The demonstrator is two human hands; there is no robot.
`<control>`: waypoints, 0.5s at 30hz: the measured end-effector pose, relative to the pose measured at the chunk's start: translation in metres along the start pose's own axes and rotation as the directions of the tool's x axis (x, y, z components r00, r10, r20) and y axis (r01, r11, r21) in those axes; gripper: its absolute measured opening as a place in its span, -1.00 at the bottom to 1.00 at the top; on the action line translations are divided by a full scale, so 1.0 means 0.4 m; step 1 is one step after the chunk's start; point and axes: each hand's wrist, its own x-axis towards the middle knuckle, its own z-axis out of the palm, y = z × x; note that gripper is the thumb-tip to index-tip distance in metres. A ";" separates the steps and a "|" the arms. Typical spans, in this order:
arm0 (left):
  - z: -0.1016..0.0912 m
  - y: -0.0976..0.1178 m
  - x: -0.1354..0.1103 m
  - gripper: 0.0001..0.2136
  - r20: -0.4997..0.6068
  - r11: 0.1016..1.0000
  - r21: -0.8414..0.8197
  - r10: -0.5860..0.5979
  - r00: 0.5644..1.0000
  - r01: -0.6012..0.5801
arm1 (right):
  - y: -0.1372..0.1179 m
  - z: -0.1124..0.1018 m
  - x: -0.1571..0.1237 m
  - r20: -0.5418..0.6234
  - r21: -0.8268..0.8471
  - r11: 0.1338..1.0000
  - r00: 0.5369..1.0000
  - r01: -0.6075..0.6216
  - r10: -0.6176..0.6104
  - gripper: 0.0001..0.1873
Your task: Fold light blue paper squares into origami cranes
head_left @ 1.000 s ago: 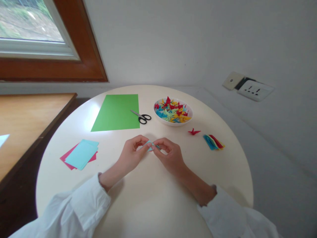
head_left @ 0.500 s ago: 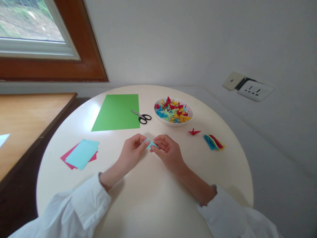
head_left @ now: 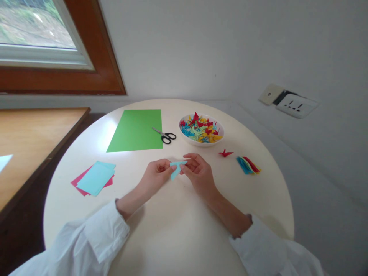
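A small folded piece of light blue paper [head_left: 176, 171] is held up between my two hands over the middle of the table. My left hand [head_left: 158, 173] pinches its left edge between thumb and fingers. On the other side, my right hand [head_left: 198, 173] grips the upper right corner, thumb in front and fingers behind. The paper looks triangular, one point hanging down near my left thumb. Parts of its edges are hidden by my fingers.
Beyond my hands lie scissors [head_left: 166, 137] overlapping a green sheet [head_left: 138, 130]. A white bowl [head_left: 201, 144] holds several paper cranes. One red crane [head_left: 225, 153] and a fanned stack of coloured papers [head_left: 248, 165] are at right. Light blue sheets [head_left: 96, 178] cover red ones at left.
The blue paper has been turned, so a point now hangs downward and more of it shows. My right fingers have lifted and spread a little; my left hand has shifted slightly right.
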 end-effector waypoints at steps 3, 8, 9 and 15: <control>0.003 -0.001 0.001 -0.71 -0.029 0.999 -0.023 -0.025 0.999 0.024 | -0.002 0.002 0.001 0.014 -0.007 1.000 0.999 -0.029 0.029 -0.65; 0.001 -0.011 0.004 -0.71 -0.022 0.995 -0.096 0.017 1.000 -0.019 | 0.005 0.002 -0.003 0.125 -0.121 0.992 0.990 -0.047 0.062 -0.79; 0.000 -0.013 0.004 -0.71 -0.016 0.994 -0.107 0.025 1.000 -0.026 | 0.006 0.001 -0.004 0.150 -0.160 0.987 0.987 -0.035 0.059 -0.80; -0.002 -0.026 0.007 -0.74 0.004 0.990 -0.128 0.055 0.998 -0.054 | 0.006 -0.002 -0.006 0.151 -0.269 0.963 0.988 0.002 0.040 -0.79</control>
